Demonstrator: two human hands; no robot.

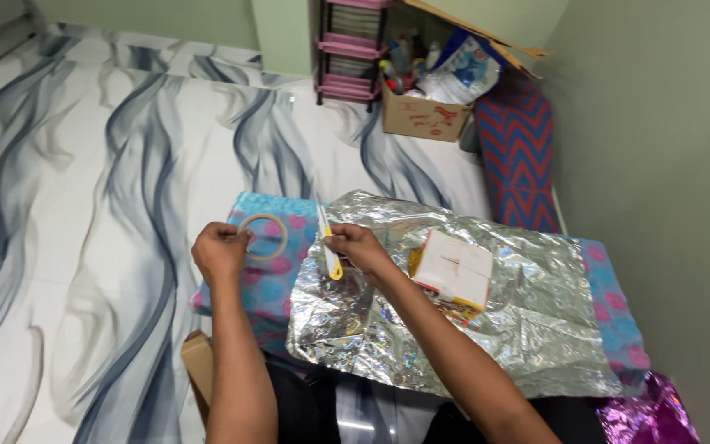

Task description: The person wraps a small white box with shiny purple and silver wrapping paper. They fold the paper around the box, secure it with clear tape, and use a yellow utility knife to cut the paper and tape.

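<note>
Between the left hand [220, 251] fingers sits a roll of clear tape [263, 237], pinched at its rim and held just above a blue cloth with pink dots [277, 284]. Right hand [357, 248] is curled shut around a yellow-handled cutter [327, 243], probably a box knife, blade end pointing away from the fingertips. Just right of those fingers, a white box [454, 270] lies on crinkled silver foil wrap [527, 321].

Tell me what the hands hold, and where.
Left hand grips the tape roll at its left rim; right hand pinches the yellow-white cutter mid-handle.

Both hands [221, 251] [353, 245] raised, fingers pinched; forearms extended.
</note>
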